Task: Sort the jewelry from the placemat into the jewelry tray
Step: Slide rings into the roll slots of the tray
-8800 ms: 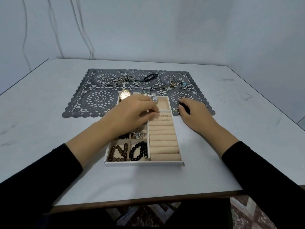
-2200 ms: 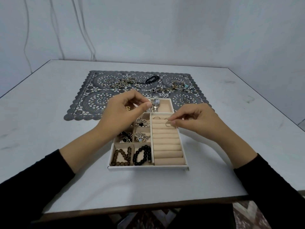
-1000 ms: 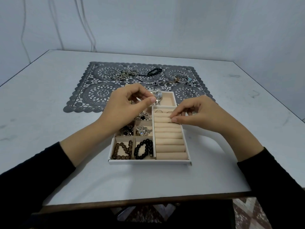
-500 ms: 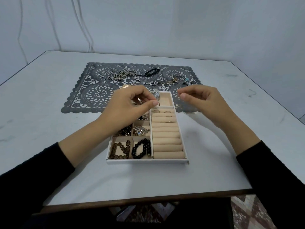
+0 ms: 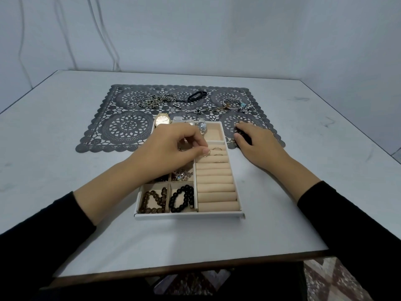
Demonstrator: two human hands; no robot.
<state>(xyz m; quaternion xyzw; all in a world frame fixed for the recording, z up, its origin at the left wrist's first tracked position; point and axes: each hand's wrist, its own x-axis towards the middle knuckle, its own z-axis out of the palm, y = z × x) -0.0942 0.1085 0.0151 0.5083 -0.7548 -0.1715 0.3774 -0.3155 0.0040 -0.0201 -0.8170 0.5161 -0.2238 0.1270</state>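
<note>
Since half a second ago the right hand [image 5: 258,144] has dropped from the air onto the placemat's [image 5: 128,127] near right corner, at the jewelry tray's [image 5: 188,215] 2 o'clock. The left hand [image 5: 171,148] has lowered its ring [image 5: 206,153] to the ring rolls [image 5: 217,185].

Beyond the white table's [image 5: 65,170] brown near edge and the two black sleeves, the tray sits at the middle of the table. At its 7 o'clock corner lies a brown bead bracelet [image 5: 153,200], with a black bead bracelet [image 5: 182,197] just beside it toward 6 o'clock. Sparkly pieces [image 5: 181,174] fill the compartment behind them.

Thumb and forefinger of the left hand pinch the thin ring right at the far left end of the beige rolls. Other rings [image 5: 217,149] are seated in the slots beside it.

The right hand's fingers are bent over a dark patch. Whether they grip anything cannot be told.

A gold watch [image 5: 162,121] at 11 o'clock and a silver watch [image 5: 201,126] at 12 rest in the tray's far compartments. Any lettering on their dials is too small to read.

On the grey lace placemat, chains [image 5: 156,101], a black band [image 5: 196,95] and a bangle [image 5: 233,103] lie along the far half.

Behind the scuffed tabletop stands a plain pale wall [image 5: 217,40]. Thin cables [image 5: 104,40] hang down it at 11 o'clock.
</note>
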